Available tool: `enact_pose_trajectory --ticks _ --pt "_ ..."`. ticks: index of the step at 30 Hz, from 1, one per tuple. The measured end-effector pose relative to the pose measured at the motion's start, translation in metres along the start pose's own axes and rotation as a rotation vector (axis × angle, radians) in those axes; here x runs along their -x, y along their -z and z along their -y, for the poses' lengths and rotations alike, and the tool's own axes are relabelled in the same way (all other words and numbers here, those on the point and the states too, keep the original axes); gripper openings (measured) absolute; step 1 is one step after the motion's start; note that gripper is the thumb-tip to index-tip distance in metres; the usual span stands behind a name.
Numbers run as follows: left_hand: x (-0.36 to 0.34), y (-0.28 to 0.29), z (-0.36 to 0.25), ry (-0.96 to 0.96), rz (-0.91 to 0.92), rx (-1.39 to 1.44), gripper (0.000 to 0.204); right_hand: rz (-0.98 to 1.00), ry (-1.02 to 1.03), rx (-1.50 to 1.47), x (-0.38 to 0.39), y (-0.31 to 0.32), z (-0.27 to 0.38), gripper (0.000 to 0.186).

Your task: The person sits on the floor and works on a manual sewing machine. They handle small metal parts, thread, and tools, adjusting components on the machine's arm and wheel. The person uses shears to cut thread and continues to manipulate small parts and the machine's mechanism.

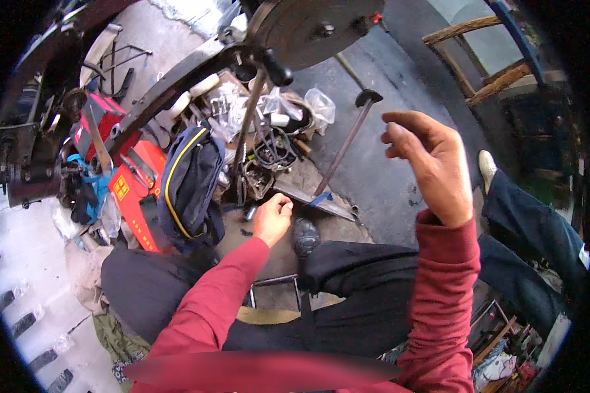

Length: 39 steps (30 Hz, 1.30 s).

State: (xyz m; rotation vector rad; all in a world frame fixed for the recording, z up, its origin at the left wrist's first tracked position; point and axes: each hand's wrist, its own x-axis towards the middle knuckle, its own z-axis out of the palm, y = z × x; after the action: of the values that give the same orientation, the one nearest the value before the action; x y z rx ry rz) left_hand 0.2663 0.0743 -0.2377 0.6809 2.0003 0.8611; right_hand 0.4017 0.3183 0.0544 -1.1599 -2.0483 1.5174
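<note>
My left hand (273, 220) is low in front of me, its fingers curled together in a pinch. Whatever it may hold is too small or hidden to make out. Just left of it lies a small shiny metal piece (250, 213), and a dark shoe (306, 237) is to its right. A bin of small metal parts (258, 181) stands just beyond. My right hand (432, 167) is raised at the right, fingers half bent and loosely apart, with nothing visible in them. Left of it, a thin metal rod (345, 147) slants down from a dark disc-shaped collar (368, 98).
A large dark wheel (308, 29) with a black handle (278, 71) overhangs the far middle. At left are a navy bag (189, 180) and an orange-red box (136, 196). Another person's legs (531, 223) stretch in at right, below a wooden frame (472, 62).
</note>
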Motion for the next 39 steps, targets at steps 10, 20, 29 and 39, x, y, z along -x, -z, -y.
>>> enact_pose_trajectory --ticks 10,20,29,39 --pt "0.065 0.014 0.095 0.46 -0.113 -0.345 0.029 0.0 0.003 0.138 0.005 -0.015 -0.01 0.026" --pt "0.002 0.034 0.138 0.338 -0.389 -0.243 0.023 0.146 -0.031 0.312 0.006 -0.032 0.0 0.026" --pt "0.039 0.066 0.021 0.043 -0.212 0.293 0.008 0.215 0.113 0.425 0.009 -0.04 0.003 0.024" --pt "0.125 0.185 -0.223 -0.361 0.207 0.45 0.009 0.678 0.447 -0.24 0.038 -0.073 0.05 0.038"
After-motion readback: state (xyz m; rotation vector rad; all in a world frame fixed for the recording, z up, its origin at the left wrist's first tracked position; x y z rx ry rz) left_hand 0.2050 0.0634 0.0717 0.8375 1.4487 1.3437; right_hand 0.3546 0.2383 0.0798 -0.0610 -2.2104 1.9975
